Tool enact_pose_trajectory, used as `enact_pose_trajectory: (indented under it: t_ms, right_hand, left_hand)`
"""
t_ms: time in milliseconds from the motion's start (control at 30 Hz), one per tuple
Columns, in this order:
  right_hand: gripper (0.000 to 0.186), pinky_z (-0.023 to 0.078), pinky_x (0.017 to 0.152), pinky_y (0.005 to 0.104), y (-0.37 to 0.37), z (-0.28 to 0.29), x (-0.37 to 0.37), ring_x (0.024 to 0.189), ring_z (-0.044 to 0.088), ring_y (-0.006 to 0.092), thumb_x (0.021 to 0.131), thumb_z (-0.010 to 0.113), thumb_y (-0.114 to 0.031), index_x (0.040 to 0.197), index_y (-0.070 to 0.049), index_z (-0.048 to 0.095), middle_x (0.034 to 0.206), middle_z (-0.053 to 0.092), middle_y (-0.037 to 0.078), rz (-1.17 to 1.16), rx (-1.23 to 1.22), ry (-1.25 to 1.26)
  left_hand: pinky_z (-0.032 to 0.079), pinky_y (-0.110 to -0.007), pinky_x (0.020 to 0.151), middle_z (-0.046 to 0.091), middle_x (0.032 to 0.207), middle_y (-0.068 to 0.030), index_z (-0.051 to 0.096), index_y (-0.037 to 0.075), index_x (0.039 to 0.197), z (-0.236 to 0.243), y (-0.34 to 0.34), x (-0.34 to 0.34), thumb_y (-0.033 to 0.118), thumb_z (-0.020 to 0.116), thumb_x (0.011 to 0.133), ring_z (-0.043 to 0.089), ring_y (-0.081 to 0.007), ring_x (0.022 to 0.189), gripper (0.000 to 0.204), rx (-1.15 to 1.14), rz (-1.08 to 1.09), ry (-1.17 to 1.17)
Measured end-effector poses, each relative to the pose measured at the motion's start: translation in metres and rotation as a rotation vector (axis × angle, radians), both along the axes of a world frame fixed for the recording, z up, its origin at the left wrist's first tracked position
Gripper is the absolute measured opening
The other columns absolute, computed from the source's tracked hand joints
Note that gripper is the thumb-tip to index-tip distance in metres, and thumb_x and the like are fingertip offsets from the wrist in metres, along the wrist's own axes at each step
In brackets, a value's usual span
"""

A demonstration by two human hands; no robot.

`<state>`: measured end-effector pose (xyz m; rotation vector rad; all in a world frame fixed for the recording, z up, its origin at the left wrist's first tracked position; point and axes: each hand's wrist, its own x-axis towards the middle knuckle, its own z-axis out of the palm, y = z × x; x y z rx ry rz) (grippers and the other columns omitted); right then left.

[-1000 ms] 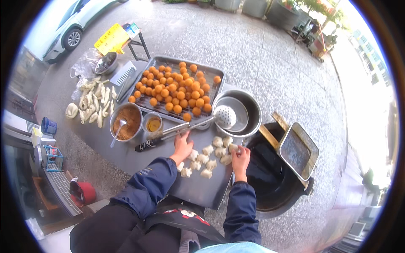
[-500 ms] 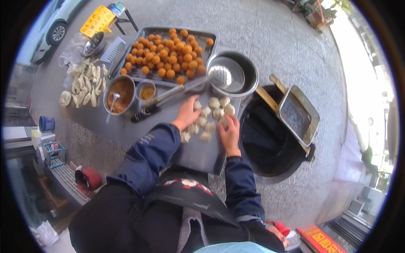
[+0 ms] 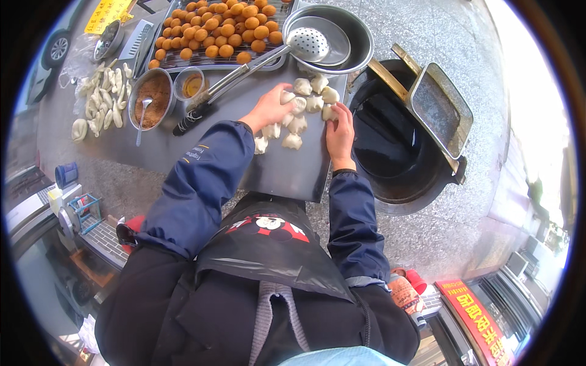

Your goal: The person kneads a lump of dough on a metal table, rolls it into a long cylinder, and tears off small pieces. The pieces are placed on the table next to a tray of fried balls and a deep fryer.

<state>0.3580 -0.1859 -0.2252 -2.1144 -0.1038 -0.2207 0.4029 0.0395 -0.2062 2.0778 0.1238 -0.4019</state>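
Several small, pale, pinched dough pieces (image 3: 298,124) lie in a loose cluster on the metal table (image 3: 287,177), between my two hands. On the cluster's left side, my left hand (image 3: 270,110) has its thumb and fingers curled around a dough piece (image 3: 287,96). At the right side, by the table edge, my right hand (image 3: 340,137) is bent with thumb and fingertips against another dough piece (image 3: 328,113). My fingers partly cover both of these pieces. A perforated ladle (image 3: 307,44) rests across a metal pot (image 3: 366,49), its long handle reaching down toward my left forearm.
Right of the table stands a black wok (image 3: 390,140) of dark liquid, with a rectangular strainer (image 3: 438,104) across it. Orange-brown balls (image 3: 226,30) fill a rack tray. A brown-filled bowl with a spoon (image 3: 144,113), a small cup (image 3: 190,84) and dough strips (image 3: 105,100) sit left.
The whole view has shifted, so the table and its things appear higher in the picture. My hands stay at the two sides of the dough cluster, with fingers bent much as before.
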Motion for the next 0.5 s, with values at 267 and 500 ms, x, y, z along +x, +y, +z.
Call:
enact_pose_trajectory:
  t_ms: [267, 500]
  right_hand:
    - [0.065, 0.051, 0.095, 0.0352, 0.002, 0.002, 0.005, 0.125, 0.052, 0.0337, 0.080, 0.064, 0.007, 0.142, -0.006, 0.050, 0.143, 0.046, 0.018, -0.031, -0.179, -0.030]
    - [0.062, 0.042, 0.105, 0.0423, 0.002, 0.015, 0.007, 0.124, 0.049, 0.0383, 0.076, 0.056, 0.014, 0.136, -0.002, 0.053, 0.133, 0.050, 0.021, -0.005, -0.116, -0.011]
  left_hand:
    - [0.045, -0.038, 0.103, 0.054, 0.132, -0.0184, 0.062, 0.004, 0.129, -0.004, 0.006, -0.010, 0.034, 0.073, 0.086, 0.056, -0.0338, 0.120, 0.054, 0.239, -0.015, -0.223]
    - [0.047, -0.038, 0.098, 0.059, 0.124, -0.0171, 0.062, 0.000, 0.117, 0.006, 0.005, 0.008, 0.031, 0.075, 0.084, 0.059, -0.0315, 0.115, 0.047, 0.139, -0.037, -0.126]
